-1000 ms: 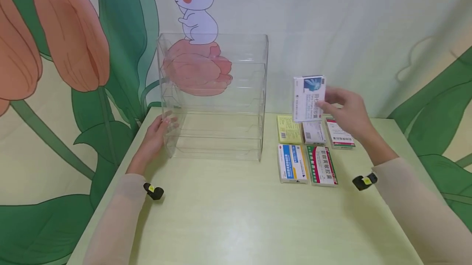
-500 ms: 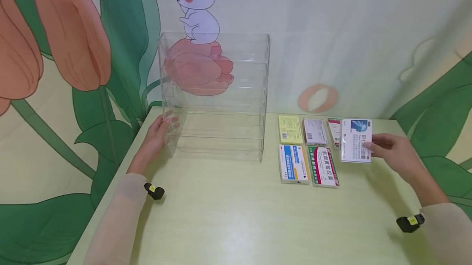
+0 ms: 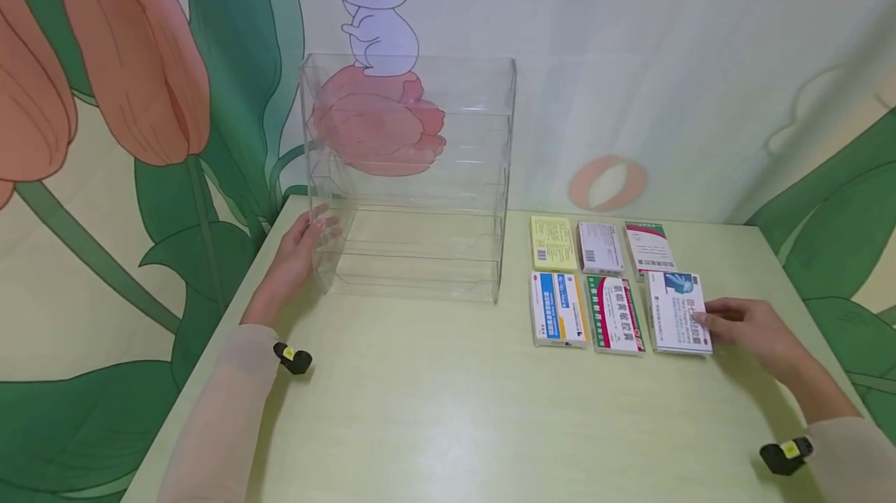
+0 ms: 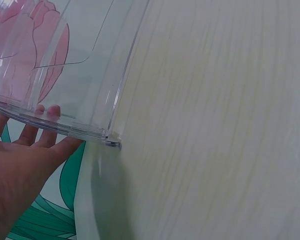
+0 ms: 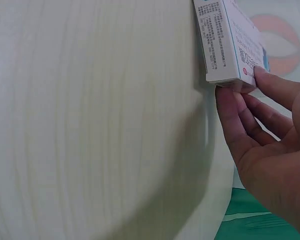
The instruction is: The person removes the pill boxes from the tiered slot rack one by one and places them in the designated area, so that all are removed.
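My right hand [image 3: 749, 330] pinches the right end of a white medicine box [image 3: 677, 313] with a blue picture on it. The thumb lies on the printed top and the fingers are at the end and underneath, as the right wrist view shows. The box is low over the table, at the right end of the front row. My left hand [image 3: 294, 258] rests its fingers against the outer left side of a clear plastic tiered rack [image 3: 408, 263]. In the left wrist view those fingers [image 4: 50, 137] reach along the side panel, their tips seen through it.
Several medicine boxes lie left of and behind the held one: yellow [image 3: 553, 243], grey-white [image 3: 600, 247], two red-and-green ones [image 3: 617, 315], and a blue-and-orange one [image 3: 558, 309]. A printed curtain [image 3: 686, 83] hangs behind the pale table [image 3: 434, 402].
My right hand has carried the white medicine box from above the back row rightward, then down to the front row's right end. My left hand has stayed at the rack.
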A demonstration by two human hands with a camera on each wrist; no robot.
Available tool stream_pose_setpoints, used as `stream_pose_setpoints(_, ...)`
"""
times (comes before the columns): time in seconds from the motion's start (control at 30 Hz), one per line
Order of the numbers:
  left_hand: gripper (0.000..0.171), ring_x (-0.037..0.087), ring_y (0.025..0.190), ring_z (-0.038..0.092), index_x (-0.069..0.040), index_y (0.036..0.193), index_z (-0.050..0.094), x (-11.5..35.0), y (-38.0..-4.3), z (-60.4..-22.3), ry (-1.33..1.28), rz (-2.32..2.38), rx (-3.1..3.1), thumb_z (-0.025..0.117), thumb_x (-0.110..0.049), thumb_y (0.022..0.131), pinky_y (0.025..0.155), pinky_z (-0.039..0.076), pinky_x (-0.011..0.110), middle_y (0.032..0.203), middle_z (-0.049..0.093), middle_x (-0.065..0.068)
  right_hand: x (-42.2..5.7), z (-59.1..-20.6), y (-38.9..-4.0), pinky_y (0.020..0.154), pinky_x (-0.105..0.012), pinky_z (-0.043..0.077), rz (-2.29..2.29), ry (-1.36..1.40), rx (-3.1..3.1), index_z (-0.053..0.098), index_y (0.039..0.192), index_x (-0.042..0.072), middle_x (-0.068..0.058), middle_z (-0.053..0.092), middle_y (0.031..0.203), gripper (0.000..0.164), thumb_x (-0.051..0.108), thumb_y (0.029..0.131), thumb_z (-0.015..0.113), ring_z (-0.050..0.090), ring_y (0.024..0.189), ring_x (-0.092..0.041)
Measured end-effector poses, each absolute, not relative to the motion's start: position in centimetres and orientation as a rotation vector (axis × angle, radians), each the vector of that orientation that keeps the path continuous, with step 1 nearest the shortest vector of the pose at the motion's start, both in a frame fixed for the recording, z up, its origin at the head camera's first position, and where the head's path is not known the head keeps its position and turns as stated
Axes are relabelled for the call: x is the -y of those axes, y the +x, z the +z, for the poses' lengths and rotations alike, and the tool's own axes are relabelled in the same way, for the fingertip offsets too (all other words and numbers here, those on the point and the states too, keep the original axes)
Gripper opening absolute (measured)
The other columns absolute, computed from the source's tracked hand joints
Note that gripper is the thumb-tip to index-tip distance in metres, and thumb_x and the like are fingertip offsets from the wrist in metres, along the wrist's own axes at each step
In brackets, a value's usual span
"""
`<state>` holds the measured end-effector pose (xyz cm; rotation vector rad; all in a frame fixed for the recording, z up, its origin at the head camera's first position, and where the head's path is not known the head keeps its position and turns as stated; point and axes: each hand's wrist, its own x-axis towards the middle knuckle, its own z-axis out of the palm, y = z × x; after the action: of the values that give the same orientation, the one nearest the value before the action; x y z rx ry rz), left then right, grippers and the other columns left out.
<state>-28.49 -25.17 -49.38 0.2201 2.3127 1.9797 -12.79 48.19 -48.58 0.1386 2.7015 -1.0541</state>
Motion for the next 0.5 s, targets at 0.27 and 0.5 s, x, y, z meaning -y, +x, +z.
stream_pose_setpoints(0.27, 0.058, 0.035, 0.154, 0.037, -0.028, 0.167, 0.03, 25.32, -28.74, -49.31, 0.211, 1.94, -2.332, 0.039, -0.05, 0.114, 0.123, 0.027, 0.066, 0.167, 0.042, 0.012, -48.02, -48.67, -13.1, 0.075, -0.029, 0.056, -1.055, 0.179, -2.652, 0.051, 0.142, -0.017, -0.027, 0.065, 0.127, 0.072, 0.045, 0.107, 0.062, 0.062, 0.099, -0.028)
stream_pose_setpoints(0.5, 0.061, 0.035, 0.153, 0.039, -0.026, 0.167, 0.03, 25.23, -28.54, -49.4, 0.214, 1.956, -2.318, 0.041, -0.052, 0.113, 0.123, 0.028, 0.065, 0.166, 0.042, 0.013, -47.64, -48.27, -13.4, 0.076, -0.03, 0.059, -1.03, 0.274, -2.58, 0.048, 0.141, -0.021, -0.03, 0.065, 0.124, 0.069, 0.037, 0.108, 0.063, 0.065, 0.096, -0.027)
